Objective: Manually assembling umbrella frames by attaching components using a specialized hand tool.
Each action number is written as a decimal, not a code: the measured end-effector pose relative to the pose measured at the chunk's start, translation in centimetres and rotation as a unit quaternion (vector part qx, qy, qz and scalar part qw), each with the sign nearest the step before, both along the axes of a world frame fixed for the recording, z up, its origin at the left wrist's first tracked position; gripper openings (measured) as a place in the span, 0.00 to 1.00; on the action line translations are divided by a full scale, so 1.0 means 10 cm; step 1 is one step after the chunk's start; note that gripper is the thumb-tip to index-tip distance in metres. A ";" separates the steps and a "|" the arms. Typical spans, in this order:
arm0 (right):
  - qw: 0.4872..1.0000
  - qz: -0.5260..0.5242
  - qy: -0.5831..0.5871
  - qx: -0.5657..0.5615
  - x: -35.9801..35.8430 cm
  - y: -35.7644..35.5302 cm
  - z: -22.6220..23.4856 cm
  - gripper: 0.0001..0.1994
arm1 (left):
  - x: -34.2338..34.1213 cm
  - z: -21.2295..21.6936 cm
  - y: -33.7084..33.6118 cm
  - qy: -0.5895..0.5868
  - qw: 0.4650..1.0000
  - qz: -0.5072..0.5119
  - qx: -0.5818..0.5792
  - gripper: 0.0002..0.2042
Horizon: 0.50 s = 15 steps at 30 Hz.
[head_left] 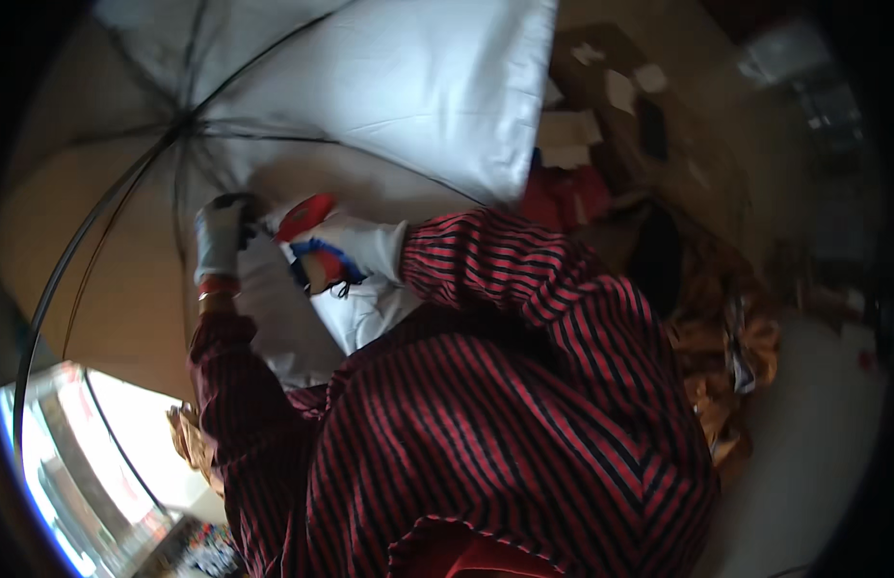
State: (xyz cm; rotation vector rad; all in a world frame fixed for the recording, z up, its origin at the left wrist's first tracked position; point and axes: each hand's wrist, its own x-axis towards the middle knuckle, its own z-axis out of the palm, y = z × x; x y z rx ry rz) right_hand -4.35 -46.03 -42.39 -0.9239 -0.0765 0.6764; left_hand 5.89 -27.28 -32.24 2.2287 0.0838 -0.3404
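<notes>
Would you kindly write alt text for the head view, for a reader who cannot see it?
A person in a red-and-black striped shirt works with both gloved hands on the dark metal ribs of an open white umbrella. The left hand grips the frame; the right hand rests beside it.

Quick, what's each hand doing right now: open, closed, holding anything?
Left hand, in a white glove: closed around a thin dark metal rib of the open white fabric umbrella.
Right hand, in a white glove with red and blue patches: pressed on the umbrella; grip cannot be told.
</notes>
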 end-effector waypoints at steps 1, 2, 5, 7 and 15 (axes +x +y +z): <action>1.000 0.001 0.015 -0.019 -0.14 -0.03 0.37 0.17 | -0.08 -0.02 0.21 0.027 0.999 0.043 -0.003 0.10; 0.999 -0.005 0.029 -0.041 -0.26 -0.19 1.02 0.19 | -0.14 -0.05 0.31 0.054 0.995 0.079 -0.008 0.10; 0.981 -0.088 -0.119 -0.125 -0.32 -0.76 1.72 0.23 | -0.05 -0.12 0.35 0.054 0.992 0.112 -0.028 0.09; 0.963 -0.163 -0.201 -0.069 -0.29 -1.31 1.98 0.22 | -0.13 0.03 0.15 0.009 0.995 0.093 -0.018 0.11; 0.746 -0.627 -0.189 -0.122 -0.47 -3.30 1.12 0.10 | 0.00 0.29 0.25 -0.139 0.964 0.162 -0.161 0.16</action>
